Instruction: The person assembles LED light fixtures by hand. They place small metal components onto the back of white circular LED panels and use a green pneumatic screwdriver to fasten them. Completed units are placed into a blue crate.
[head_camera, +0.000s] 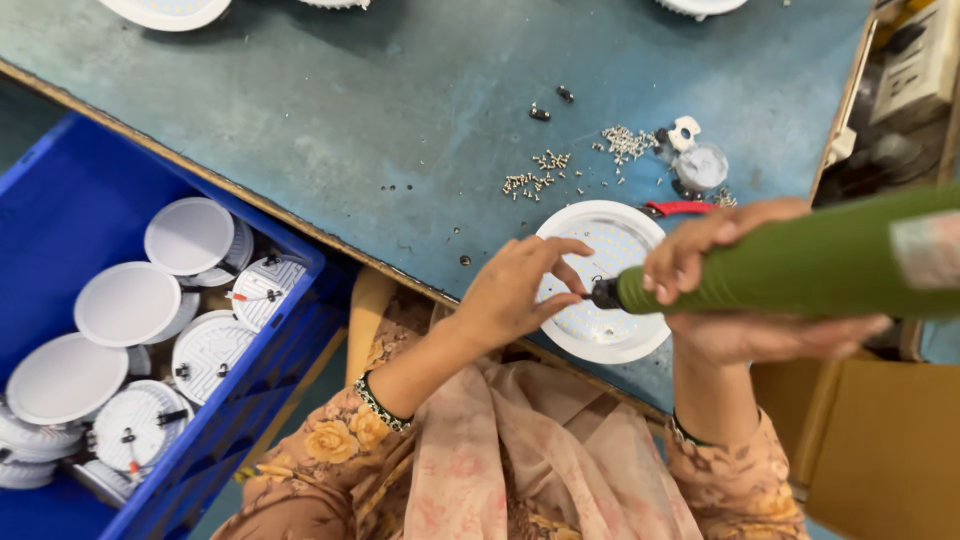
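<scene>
1. The work surface is a worn blue-green table (330, 110) with scuffed, patchy paint and a pale wooden edge running diagonally from upper left to lower right.
2. Beside the table on the left stands a blue plastic crate (70, 200) filled with round white lamp housings (188, 236), some showing smooth flat faces, others ribbed backs with small clips and wires.
3. On the right sit brown cardboard boxes (880, 440), plain and matte.
4. A round white downlight (604, 282) lies flat at the table's near edge, face up, its inner disc dotted with rows of small yellow diodes inside a smooth glossy rim.
5. The left hand (515, 292) rests on the light's left side, fingers spread and curled over the rim and disc, fingertips pinching close to the tool's tip.
6. The right hand (735, 285) is wrapped around a green electric screwdriver (800, 268), a smooth matte cylinder; the fingers are clenched on its barrel.
7. The screwdriver's long axis runs almost level across the view, from the right edge towards the left, its dark tip (603, 293) pointing left and resting on the light's disc.
8. Behind the light lie scattered small silver screws (626, 142), a red-handled tool (678, 208), and a small round clear cap (701, 166).
9. More white lamps (165, 10) show at the table's far edge.
</scene>
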